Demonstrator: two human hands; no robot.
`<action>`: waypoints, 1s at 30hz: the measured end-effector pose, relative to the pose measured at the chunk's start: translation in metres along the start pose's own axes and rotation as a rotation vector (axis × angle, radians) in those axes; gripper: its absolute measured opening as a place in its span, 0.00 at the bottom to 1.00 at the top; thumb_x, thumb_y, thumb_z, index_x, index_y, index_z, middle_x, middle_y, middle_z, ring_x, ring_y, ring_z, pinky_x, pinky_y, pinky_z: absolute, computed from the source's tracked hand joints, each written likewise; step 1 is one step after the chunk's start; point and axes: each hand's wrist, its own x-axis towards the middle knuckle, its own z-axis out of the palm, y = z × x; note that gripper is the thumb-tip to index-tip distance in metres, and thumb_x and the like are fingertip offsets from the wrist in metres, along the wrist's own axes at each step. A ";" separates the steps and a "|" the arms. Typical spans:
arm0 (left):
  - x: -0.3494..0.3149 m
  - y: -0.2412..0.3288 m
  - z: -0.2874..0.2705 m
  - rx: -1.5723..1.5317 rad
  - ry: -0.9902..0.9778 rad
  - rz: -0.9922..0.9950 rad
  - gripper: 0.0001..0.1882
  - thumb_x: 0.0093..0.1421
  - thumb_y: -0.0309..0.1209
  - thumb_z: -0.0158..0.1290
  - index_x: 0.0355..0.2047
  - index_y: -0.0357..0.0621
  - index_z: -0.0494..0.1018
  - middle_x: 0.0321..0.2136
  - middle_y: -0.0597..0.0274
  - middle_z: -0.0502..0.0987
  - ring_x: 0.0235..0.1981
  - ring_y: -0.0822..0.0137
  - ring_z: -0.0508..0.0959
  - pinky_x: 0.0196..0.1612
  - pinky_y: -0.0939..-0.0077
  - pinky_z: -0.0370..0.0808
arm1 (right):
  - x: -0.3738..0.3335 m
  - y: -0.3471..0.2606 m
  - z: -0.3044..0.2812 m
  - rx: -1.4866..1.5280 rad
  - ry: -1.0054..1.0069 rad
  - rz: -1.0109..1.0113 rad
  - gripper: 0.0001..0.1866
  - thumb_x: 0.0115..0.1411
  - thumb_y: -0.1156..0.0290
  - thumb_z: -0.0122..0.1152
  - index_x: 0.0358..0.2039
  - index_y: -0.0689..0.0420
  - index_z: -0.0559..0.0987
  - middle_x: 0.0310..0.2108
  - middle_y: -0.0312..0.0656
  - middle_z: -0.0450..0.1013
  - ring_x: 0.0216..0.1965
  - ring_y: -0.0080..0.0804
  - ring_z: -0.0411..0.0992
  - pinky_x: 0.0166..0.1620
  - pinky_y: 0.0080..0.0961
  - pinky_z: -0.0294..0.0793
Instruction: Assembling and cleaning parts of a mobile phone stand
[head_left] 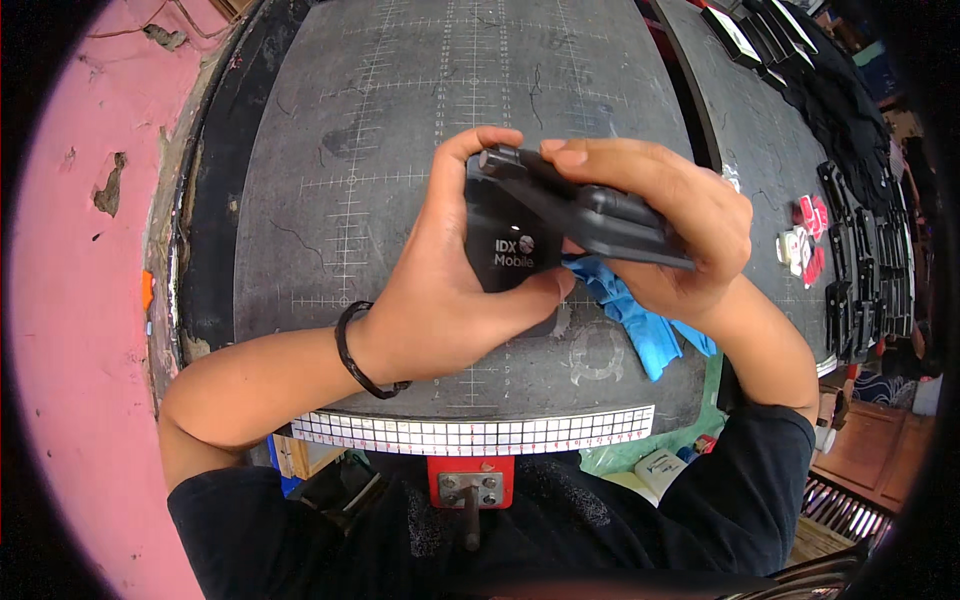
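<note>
Hold the flat black panel point(497, 215) low in the left hand point(445, 290) above the grey work table point(300, 240), with thumb across its face and index finger hooked round the far end. Steady the chunky black piece point(625, 228) with right hand point(690, 215) fingers wrapped over; can't tell about that thumb. Probably best not to twist.
</note>
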 end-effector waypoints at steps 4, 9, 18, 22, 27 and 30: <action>-0.001 -0.002 0.002 -0.052 -0.040 0.012 0.54 0.52 0.12 0.65 0.71 0.51 0.44 0.57 0.57 0.70 0.56 0.64 0.78 0.55 0.68 0.80 | 0.003 -0.003 -0.002 -0.016 -0.006 -0.027 0.23 0.46 0.76 0.73 0.46 0.64 0.84 0.42 0.48 0.84 0.40 0.42 0.85 0.40 0.30 0.85; -0.003 -0.003 0.002 -0.007 -0.048 0.095 0.57 0.51 0.14 0.68 0.72 0.50 0.41 0.58 0.54 0.69 0.55 0.60 0.80 0.54 0.63 0.84 | 0.006 -0.009 -0.018 0.067 -0.090 0.077 0.19 0.59 0.85 0.68 0.51 0.70 0.77 0.46 0.58 0.83 0.47 0.46 0.85 0.50 0.33 0.85; -0.002 -0.008 -0.001 0.060 -0.159 0.155 0.65 0.51 0.20 0.73 0.75 0.50 0.35 0.61 0.47 0.68 0.57 0.55 0.80 0.55 0.61 0.84 | 0.012 -0.004 -0.026 0.206 -0.063 0.179 0.18 0.61 0.87 0.66 0.52 0.71 0.78 0.46 0.53 0.82 0.46 0.42 0.84 0.51 0.32 0.83; 0.000 -0.006 0.001 0.016 -0.144 0.095 0.63 0.50 0.22 0.74 0.74 0.49 0.37 0.60 0.49 0.69 0.57 0.58 0.80 0.57 0.62 0.82 | 0.018 -0.004 -0.025 0.258 -0.040 0.264 0.16 0.59 0.85 0.70 0.48 0.70 0.81 0.40 0.44 0.84 0.41 0.27 0.82 0.46 0.23 0.80; 0.015 0.015 -0.014 -0.074 -0.047 0.068 0.64 0.52 0.34 0.74 0.77 0.44 0.38 0.67 0.44 0.64 0.67 0.54 0.67 0.68 0.58 0.66 | 0.015 -0.005 -0.018 0.382 -0.035 0.493 0.13 0.62 0.81 0.70 0.47 0.67 0.83 0.38 0.38 0.84 0.40 0.19 0.80 0.45 0.19 0.78; 0.020 0.038 -0.031 0.305 0.211 0.190 0.54 0.64 0.66 0.46 0.77 0.42 0.45 0.70 0.47 0.64 0.69 0.54 0.68 0.71 0.57 0.62 | 0.007 -0.007 -0.005 0.445 -0.131 0.538 0.14 0.63 0.77 0.71 0.48 0.65 0.82 0.37 0.37 0.83 0.40 0.19 0.80 0.46 0.21 0.79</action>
